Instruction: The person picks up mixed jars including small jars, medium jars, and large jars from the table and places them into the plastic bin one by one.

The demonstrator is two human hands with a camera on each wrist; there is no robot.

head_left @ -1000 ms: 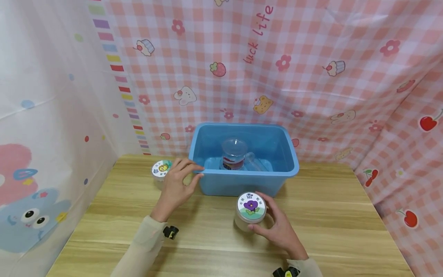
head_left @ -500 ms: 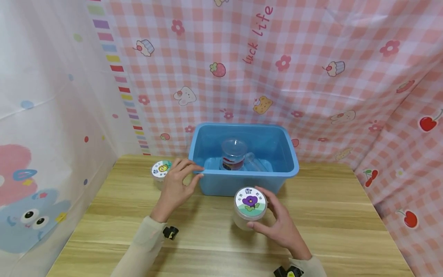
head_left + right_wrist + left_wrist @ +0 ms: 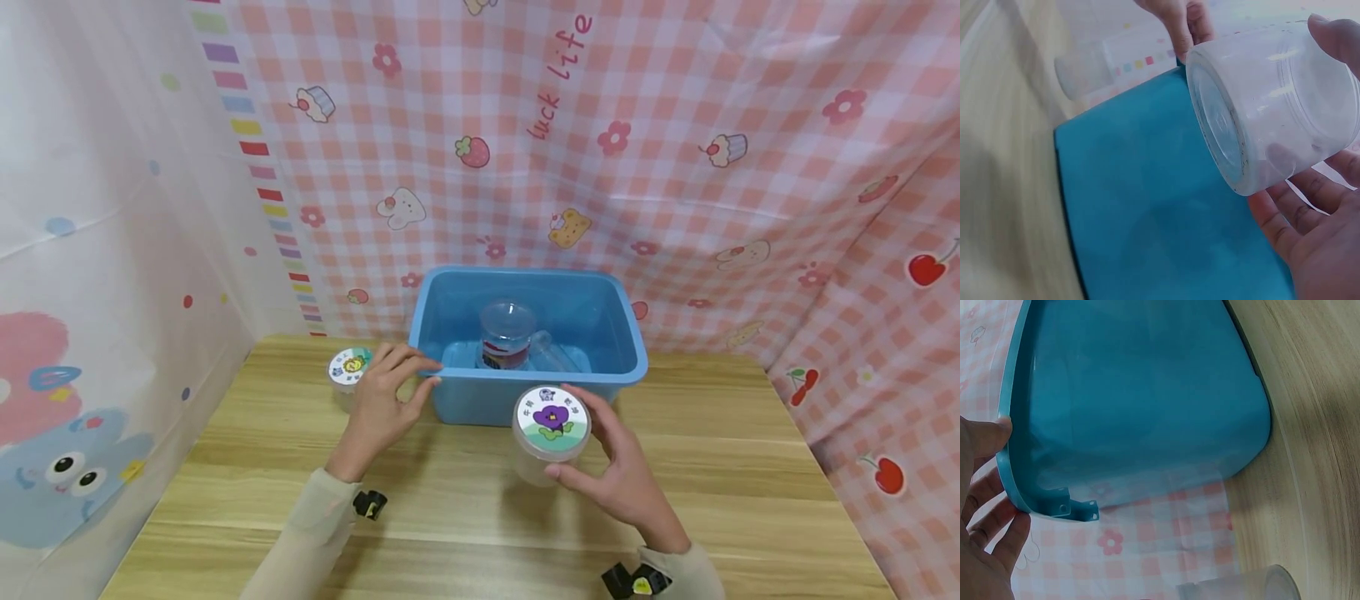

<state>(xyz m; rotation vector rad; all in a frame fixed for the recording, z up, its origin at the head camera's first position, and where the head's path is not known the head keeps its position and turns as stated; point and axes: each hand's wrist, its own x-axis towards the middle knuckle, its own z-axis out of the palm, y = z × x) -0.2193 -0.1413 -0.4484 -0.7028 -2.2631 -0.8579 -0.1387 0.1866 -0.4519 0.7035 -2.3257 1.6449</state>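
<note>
My right hand (image 3: 626, 475) grips a clear plastic jar (image 3: 551, 433) by its side, thumb on one side and fingers on the other. Its round lid carries a purple flower sticker, and a shadow falls on the table beneath it. In the right wrist view the jar (image 3: 1272, 106) shows its clear wall and underside in front of the bin. A blue plastic bin (image 3: 525, 379) stands behind. At the bin's front left corner, my left hand (image 3: 386, 408) pinches the rim; the left wrist view shows the thumb and fingertips (image 3: 1013, 540) at that rim.
Inside the bin stand a clear jar (image 3: 506, 333) with a red label and, lying tilted, a clear plastic piece (image 3: 553, 352). Another lidded jar (image 3: 348, 371) with a yellow flower sticker sits left of the bin, partly behind the left hand. A checked curtain (image 3: 480, 167) hangs behind the table.
My right hand has raised the flower-lidded jar from the table, bringing it up and slightly right, close before the bin's front wall. The left hand has stayed at the rim.
</note>
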